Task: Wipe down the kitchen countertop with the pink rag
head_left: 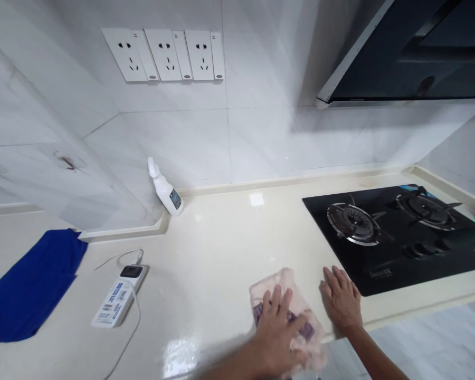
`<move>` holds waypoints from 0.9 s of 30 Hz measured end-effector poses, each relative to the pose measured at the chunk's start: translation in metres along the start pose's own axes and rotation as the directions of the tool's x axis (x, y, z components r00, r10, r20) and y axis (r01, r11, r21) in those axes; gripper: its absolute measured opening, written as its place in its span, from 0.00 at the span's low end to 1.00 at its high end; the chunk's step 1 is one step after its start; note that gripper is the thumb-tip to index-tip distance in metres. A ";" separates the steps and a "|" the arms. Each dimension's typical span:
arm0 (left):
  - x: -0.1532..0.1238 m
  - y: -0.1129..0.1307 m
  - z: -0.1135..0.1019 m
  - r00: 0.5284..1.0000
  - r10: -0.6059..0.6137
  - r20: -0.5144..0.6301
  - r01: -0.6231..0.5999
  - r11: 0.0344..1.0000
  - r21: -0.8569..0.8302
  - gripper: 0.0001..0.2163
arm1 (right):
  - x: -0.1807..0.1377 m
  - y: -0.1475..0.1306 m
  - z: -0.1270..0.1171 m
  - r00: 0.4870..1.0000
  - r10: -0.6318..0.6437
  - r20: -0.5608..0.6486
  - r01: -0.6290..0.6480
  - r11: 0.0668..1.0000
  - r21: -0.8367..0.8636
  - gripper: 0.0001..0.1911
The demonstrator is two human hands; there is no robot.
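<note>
In the head view, your left hand (277, 331) lies palm down, fingers spread, over the pink cloth (300, 298) by the counter's (229, 243) front edge. Your right hand (342, 303), at its 3 o'clock, rests flat and empty beside the black hob (388, 252). Best keep palm pressure even and gather in the cloth's loose 5 o'clock end. Room runs toward 11 o'clock; mind the spray bottle (167, 192) there and the cable (132, 323) at 9.
</note>
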State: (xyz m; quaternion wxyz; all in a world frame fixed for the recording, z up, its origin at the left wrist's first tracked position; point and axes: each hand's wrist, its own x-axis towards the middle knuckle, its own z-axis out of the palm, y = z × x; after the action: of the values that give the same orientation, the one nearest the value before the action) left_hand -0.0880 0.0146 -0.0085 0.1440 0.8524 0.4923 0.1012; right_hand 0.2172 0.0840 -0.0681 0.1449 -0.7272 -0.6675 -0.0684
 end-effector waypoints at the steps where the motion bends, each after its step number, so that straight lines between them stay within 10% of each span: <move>1: -0.012 0.000 0.009 0.996 0.081 0.029 -0.080 0.997 -0.011 0.36 | -0.001 0.000 0.000 1.000 -0.004 0.000 0.004 1.000 0.000 0.36; 3: -0.044 -0.016 0.024 0.989 0.141 0.044 -0.141 0.990 0.000 0.43 | -0.001 0.000 0.000 1.000 -0.008 -0.005 0.008 1.000 0.003 0.36; 7: -0.131 -0.087 0.022 0.982 -0.096 -0.163 0.130 0.970 0.207 0.42 | -0.001 -0.004 0.001 1.000 -0.001 -0.012 0.001 1.000 0.012 0.36; 13: -0.187 -0.160 -0.037 0.781 -0.512 -0.357 0.615 0.731 0.295 0.31 | 0.002 -0.014 0.001 0.998 0.052 0.026 -0.052 0.998 -0.024 0.33; 19: -0.067 -0.167 -0.073 0.669 -0.635 -0.386 0.736 0.639 0.223 0.33 | 0.003 -0.017 0.003 0.999 0.039 0.025 -0.038 0.998 -0.043 0.32; 27: 0.138 -0.171 -0.089 0.776 -0.561 -0.288 0.612 0.780 0.128 0.33 | 0.005 -0.016 0.000 0.999 0.031 0.019 -0.031 0.999 0.027 0.31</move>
State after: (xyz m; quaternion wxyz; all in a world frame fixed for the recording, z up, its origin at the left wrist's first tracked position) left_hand -0.1858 0.2287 0.0207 0.0166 0.6474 0.7558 0.0967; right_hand 0.2015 0.0903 -0.0649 0.1499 -0.7360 -0.6582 -0.0502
